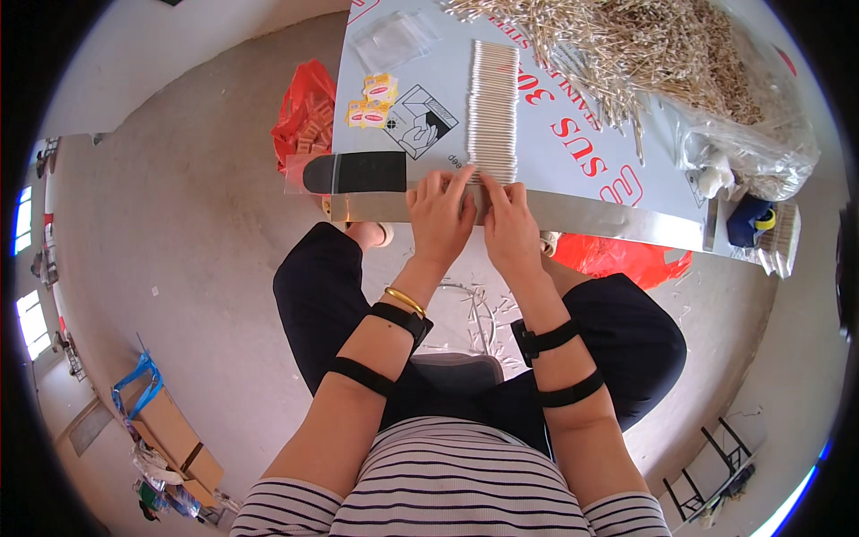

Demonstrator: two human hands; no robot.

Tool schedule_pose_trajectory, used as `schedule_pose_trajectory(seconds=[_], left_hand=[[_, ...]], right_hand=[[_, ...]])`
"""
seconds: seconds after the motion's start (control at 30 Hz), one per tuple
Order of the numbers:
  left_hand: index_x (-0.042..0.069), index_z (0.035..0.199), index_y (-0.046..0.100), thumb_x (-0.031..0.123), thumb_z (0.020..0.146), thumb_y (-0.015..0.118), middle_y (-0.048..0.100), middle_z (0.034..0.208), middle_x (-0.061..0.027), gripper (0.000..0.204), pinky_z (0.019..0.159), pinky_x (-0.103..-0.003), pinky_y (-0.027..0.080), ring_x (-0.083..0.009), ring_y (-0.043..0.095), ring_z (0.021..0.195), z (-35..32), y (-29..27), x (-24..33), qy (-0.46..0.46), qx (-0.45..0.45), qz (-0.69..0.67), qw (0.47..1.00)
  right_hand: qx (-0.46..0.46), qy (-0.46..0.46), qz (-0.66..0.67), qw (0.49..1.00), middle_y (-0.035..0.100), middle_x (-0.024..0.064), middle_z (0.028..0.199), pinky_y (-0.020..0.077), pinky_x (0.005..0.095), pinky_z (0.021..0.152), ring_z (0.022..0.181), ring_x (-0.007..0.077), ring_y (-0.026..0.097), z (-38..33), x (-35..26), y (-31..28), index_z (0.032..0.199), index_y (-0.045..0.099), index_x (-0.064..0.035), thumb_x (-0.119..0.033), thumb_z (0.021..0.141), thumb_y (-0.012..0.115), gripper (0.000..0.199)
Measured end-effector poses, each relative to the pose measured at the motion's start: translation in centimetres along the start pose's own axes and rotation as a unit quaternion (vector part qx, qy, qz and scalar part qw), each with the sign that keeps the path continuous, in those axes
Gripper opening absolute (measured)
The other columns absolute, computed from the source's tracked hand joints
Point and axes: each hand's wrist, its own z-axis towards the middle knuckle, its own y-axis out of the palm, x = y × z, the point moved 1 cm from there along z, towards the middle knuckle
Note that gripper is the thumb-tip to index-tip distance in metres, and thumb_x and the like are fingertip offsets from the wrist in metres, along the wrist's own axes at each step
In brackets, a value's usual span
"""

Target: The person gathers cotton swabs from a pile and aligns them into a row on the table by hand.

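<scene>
A long, neat column of cotton swabs (pixel 493 107) lies side by side on the printed metal sheet of the table (pixel 546 174). At the column's near end, my left hand (pixel 440 215) has its fingers bent and closed at the left tips of the nearest swabs. My right hand (pixel 512 224) mirrors it at the right tips, index finger forward and the other fingers curled. Both hands rest at the table's front edge, close together but apart. My fingers partly cover the last swabs, so how many they pinch is hidden.
A large loose heap of cotton swabs (pixel 644 54) spills from a clear plastic bag (pixel 778 152) at far right. Left of the column are yellow packets (pixel 371 107), clear bags (pixel 394 40) and a black strip (pixel 367 172). A tape dispenser (pixel 750 222) sits at the right corner; a red bag (pixel 309 112) stands left.
</scene>
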Motion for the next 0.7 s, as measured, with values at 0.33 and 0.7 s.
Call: schedule_pose_trajectory(seconds=[0.33,0.7], left_hand=[[0.024,0.132,0.071,0.012,0.087,0.069,0.060,0.103,-0.0027,0.047,0.085,-0.042,0.038,-0.0231,0.058,0.098,0.0,0.0,0.1,0.017,0.006,0.019,1.000],[0.024,0.130,0.070,0.010,0.086,0.068,0.059,0.102,-0.0019,0.046,0.084,-0.041,0.038,-0.0231,0.059,0.097,0.1,-0.2,0.3,0.013,0.001,0.022,1.000]], right_hand=[[0.003,0.001,-0.011,1.000,0.056,0.0173,0.115,0.0586,0.0498,0.077,0.095,0.0398,0.068,0.2,-0.1,0.0,0.143,0.057,-0.0123,0.000,0.090,0.062,0.055],[-0.019,0.025,-0.038,0.999,0.059,0.0169,0.112,0.0579,0.0516,0.072,0.088,0.0413,0.069,1.8,0.0,-0.2,0.147,0.053,-0.0218,-0.004,0.093,0.060,0.057]])
